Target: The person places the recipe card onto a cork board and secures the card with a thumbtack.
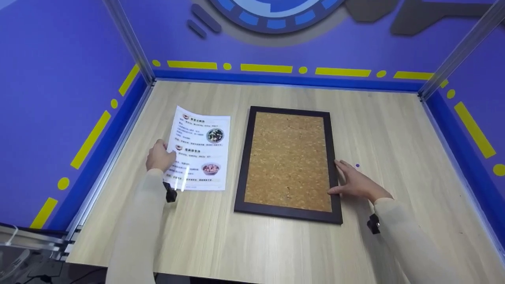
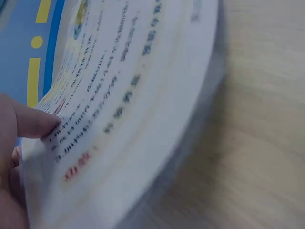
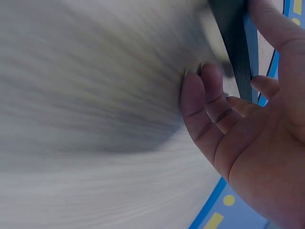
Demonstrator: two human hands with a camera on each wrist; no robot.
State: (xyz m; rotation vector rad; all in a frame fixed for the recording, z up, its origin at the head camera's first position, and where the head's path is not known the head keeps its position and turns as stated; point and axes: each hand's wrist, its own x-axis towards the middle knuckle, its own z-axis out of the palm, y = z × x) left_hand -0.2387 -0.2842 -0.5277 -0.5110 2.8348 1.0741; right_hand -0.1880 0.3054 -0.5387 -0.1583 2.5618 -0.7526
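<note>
My left hand (image 1: 161, 156) pinches the left edge of a glossy printed sheet (image 1: 215, 157), with the thumb on its face. The sheet bears lines of text and two pictures of food in bowls, and it bends upward in the left wrist view. To its right lies a cork board (image 1: 290, 157) in a dark frame. My right hand (image 1: 357, 183) touches the frame's right side with thumb and index finger spread apart. In the right wrist view, the other fingers (image 3: 195, 95) are loosely bent beside the dark frame (image 3: 236, 43).
The light wooden table (image 1: 284, 248) carries both things. A small dark blue dot (image 1: 358, 165) shows on it near the right hand. Blue panels (image 1: 268, 51) with yellow marks stand behind and at both sides, and a metal post (image 1: 128, 39) rises at the left back corner.
</note>
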